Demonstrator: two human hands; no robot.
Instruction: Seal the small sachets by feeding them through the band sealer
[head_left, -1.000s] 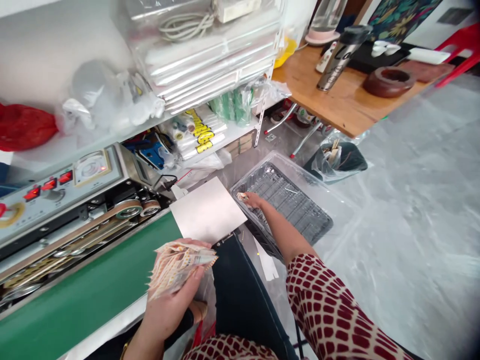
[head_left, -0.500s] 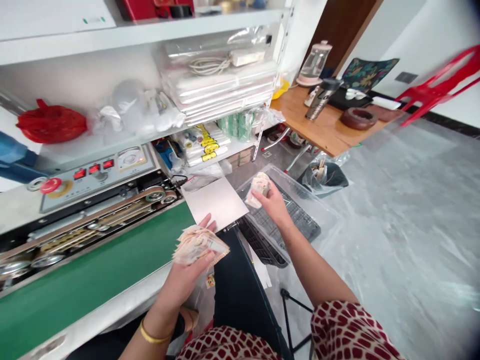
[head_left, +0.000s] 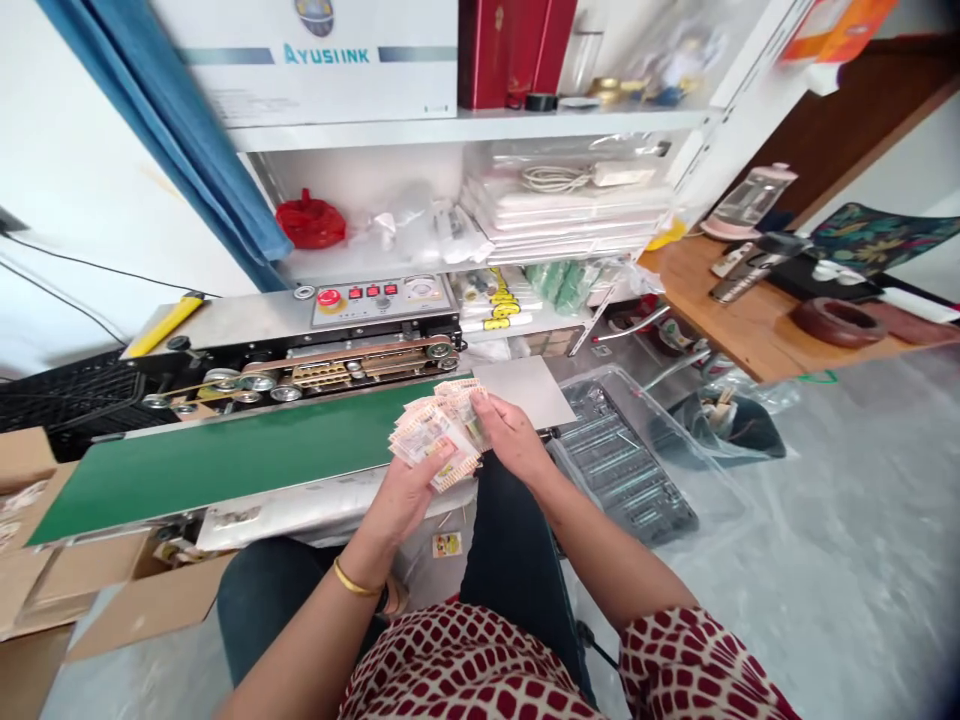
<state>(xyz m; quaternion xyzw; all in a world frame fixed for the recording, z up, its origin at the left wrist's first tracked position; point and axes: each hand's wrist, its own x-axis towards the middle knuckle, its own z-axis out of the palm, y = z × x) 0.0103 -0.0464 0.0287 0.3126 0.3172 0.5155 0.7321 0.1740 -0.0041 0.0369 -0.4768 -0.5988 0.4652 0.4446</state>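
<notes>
- Sachets (head_left: 431, 425): flat, pale and cream-coloured, with orange-patterned borders and edges that look serrated; they overlap in a loose fan, and the print is too small to read.
- The fan's upper edge overlaps the near right part of the green conveyor belt (head_left: 247, 445) in view; belt runs left, with open room between fan and band sealer (head_left: 360, 365).
- Just right of the fan sits a pale plate (head_left: 529, 385); beyond it, lower right, a clear plastic tub (head_left: 709, 490).
- Left hand (head_left: 405, 500) grips the fan from below left, thumb pressed on top.
- Right hand (head_left: 514, 437) pinches its right side; the hands are close together, with the sachets between them.
</notes>
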